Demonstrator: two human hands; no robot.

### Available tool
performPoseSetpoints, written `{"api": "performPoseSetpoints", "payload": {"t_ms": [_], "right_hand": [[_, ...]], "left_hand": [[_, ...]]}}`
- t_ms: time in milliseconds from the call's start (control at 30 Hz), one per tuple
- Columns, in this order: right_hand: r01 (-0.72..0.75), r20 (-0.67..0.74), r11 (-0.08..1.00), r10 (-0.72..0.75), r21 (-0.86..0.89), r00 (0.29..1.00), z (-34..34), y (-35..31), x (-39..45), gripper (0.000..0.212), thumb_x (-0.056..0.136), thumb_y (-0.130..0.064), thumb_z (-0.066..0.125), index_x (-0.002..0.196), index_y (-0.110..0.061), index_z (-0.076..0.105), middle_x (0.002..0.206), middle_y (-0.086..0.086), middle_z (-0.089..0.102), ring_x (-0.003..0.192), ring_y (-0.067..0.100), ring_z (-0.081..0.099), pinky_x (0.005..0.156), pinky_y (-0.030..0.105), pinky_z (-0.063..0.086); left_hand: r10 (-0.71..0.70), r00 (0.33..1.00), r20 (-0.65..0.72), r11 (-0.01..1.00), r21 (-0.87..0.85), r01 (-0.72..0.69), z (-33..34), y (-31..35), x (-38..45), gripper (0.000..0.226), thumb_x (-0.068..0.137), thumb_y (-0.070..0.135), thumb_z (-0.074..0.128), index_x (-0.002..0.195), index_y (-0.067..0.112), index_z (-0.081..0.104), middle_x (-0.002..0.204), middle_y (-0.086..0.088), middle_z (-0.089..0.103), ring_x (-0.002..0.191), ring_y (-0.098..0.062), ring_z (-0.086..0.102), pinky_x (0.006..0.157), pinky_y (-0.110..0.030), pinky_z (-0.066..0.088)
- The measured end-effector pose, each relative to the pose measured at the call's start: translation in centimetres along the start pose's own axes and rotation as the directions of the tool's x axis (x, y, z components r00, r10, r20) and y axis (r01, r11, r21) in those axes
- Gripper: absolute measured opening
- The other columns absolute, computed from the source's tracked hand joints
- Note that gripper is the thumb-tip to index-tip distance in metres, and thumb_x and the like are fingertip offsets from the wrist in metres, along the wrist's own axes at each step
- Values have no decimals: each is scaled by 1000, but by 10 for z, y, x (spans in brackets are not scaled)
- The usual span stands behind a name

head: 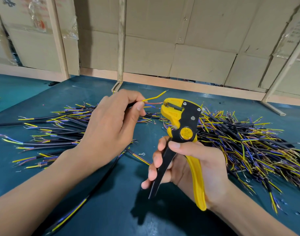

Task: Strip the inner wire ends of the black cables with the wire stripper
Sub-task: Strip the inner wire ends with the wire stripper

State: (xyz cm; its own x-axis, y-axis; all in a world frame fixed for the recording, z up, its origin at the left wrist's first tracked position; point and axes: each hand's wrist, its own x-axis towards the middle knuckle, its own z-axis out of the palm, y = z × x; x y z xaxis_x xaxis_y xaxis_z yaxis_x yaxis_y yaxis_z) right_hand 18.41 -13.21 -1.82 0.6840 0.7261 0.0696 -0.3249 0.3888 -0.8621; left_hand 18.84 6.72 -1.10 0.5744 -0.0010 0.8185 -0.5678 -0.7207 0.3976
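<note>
The stripper [181, 126], yellow and black, stands upright above the surface [103, 210], its head at the top and its jaws facing left. The right hand [188, 166] grips its two handles, fingers curled round the black one, thumb pressed just under the round yellow pivot, the yellow handle lying across the palm. Just left of the head, the left hand [111, 123] pinches a black cable [101, 183] near its end between thumb and forefinger. From that pinch a red wire [154, 103] runs straight to the stripper's jaws and a yellow wire [156, 97] bends up and away above it. The cable's other end trails down under the left forearm toward the near edge. On the green surface, a loose spread of cables [57, 132] lies to the left, behind the left hand, and a denser pile [251, 145] lies to the right, behind the stripper. Cardboard sheets [188, 48] and wooden posts [121, 40] close off the far side
</note>
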Motion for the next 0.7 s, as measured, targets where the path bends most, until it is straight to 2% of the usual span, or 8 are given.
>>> {"api": "performPoseSetpoints", "payload": {"t_ms": [167, 400, 533, 700], "right_hand": [[1, 31, 1000, -1, 8, 1000, -2, -2, -1, 17, 82, -11, 58, 94, 0, 65, 79, 22, 62, 72, 40, 66, 78, 65, 54], [-14, 41, 1000, 15, -19, 999, -5, -2, -1, 18, 81, -9, 57, 94, 0, 65, 79, 22, 62, 72, 40, 66, 79, 66, 53], [-15, 88, 1000, 15, -11, 996, -6, -2, -1, 18, 79, -8, 66, 96, 0, 64, 80, 23, 63, 73, 41, 66, 80, 66, 53], [-18, 104, 1000, 21, -23, 994, -7, -1, 0, 18, 83, -9, 66, 97, 0, 63, 82, 23, 63, 75, 40, 66, 82, 67, 51]], "left_hand": [[49, 999, -9, 998, 51, -49, 0, -1, -1, 18, 105, 24, 47, 107, 13, 61, 92, 13, 63, 80, -17, 50, 80, -40, 41], [75, 997, -26, 993, 93, -72, -1, -3, 0, 16, 104, 22, 48, 106, 12, 61, 91, 7, 65, 77, -13, 45, 77, -34, 37], [89, 995, -35, 988, 128, -84, -2, -4, 1, 16, 104, 20, 48, 106, 11, 62, 91, 9, 64, 77, -7, 42, 78, -31, 33], [101, 995, -17, 983, 158, -97, -2, -5, 2, 18, 104, 20, 48, 108, 10, 61, 91, 5, 65, 77, -14, 47, 80, -30, 30]]}}
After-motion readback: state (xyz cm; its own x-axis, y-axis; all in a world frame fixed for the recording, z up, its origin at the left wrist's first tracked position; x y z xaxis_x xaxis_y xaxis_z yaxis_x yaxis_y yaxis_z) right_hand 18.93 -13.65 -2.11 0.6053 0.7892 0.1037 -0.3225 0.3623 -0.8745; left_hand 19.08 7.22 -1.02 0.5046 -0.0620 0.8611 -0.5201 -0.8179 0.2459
